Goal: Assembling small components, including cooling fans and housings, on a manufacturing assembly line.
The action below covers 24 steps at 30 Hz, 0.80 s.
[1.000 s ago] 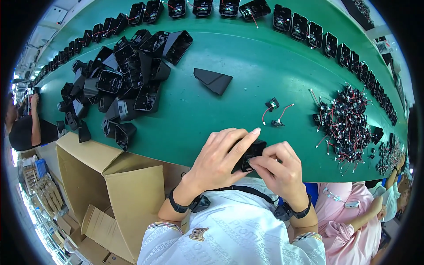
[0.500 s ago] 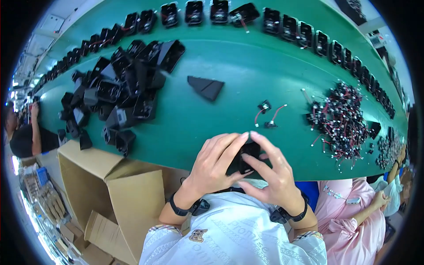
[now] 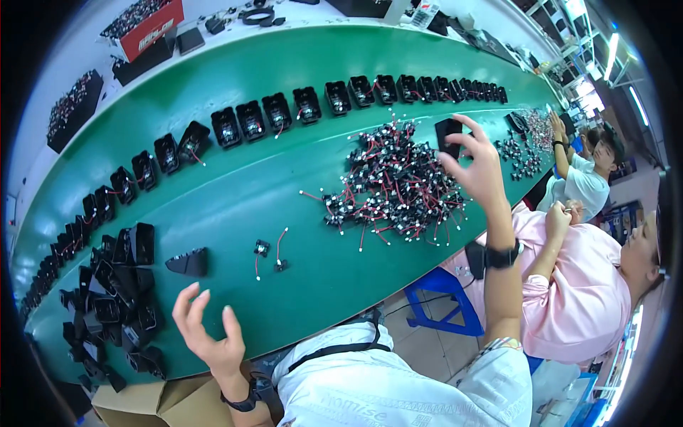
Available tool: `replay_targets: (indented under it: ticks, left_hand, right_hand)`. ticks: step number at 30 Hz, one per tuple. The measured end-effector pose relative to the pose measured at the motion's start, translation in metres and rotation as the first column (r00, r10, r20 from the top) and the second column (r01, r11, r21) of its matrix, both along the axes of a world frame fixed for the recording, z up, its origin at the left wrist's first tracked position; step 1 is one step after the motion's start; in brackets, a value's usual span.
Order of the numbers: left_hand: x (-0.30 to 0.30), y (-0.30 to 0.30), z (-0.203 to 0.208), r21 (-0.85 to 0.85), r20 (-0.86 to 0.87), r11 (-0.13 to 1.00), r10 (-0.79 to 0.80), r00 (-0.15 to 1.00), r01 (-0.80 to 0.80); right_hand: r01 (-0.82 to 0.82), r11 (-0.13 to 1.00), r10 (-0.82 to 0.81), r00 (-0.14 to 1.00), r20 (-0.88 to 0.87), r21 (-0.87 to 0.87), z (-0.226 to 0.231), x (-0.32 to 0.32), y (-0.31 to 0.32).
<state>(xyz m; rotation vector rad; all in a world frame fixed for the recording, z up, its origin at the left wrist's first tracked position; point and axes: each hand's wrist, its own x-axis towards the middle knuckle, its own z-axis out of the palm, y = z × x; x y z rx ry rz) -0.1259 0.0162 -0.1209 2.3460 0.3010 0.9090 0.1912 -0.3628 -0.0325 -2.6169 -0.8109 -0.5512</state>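
My left hand (image 3: pixel 210 338) is held over the near left of the green table, its fingers spread and nothing in them. Out to the right, my right hand (image 3: pixel 477 167) is raised beyond a heap of small wired parts (image 3: pixel 398 178). Its thumb and fingers curve around a black plastic housing (image 3: pixel 446 134), whose right side they partly cover. Two loose wired parts (image 3: pixel 281 265) lie near the middle. A black wedge-shaped housing (image 3: pixel 188 262) lies to their left, beside a pile of black housings (image 3: pixel 110 299).
A long row of black housings (image 3: pixel 277 112) curves along the far side. Another person in pink (image 3: pixel 569 285) sits close on my right, with a blue stool (image 3: pixel 455 313) between us. An open cardboard box (image 3: pixel 135 402) stands below the table edge at lower left.
My hands, together over a black housing near my body, have parted. The right has swung far right and the left has opened to the left. My view has turned right.
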Motion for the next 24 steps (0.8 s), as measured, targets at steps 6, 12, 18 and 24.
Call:
replay_targets:
  ticks: [6, 12, 18, 24]
  left_hand:
    - [0.004, 0.020, 0.005, 0.018, 0.031, 0.997, 0.079, 0.996, -0.079]
    - [0.004, 0.024, 0.003, 0.037, 0.008, 0.994, 0.101, 0.995, -0.101]
    - [0.011, 0.024, 0.002, 0.065, 0.019, 0.994, 0.086, 0.996, -0.087]
    - [-0.002, 0.034, 0.006, 0.101, -0.003, 0.978, 0.184, 0.983, -0.183]
  right_hand:
    - [0.135, 0.981, -0.157, 0.974, -0.164, -0.136, -0.028, 0.077, -0.075]
    - [0.115, 0.978, -0.150, 0.968, -0.201, -0.174, -0.042, 0.106, -0.080]
    - [0.131, 0.923, -0.200, 0.966, -0.161, -0.361, -0.038, 0.116, -0.105]
    - [-0.109, 0.994, 0.109, 0.984, 0.140, -0.008, 0.046, 0.030, 0.011]
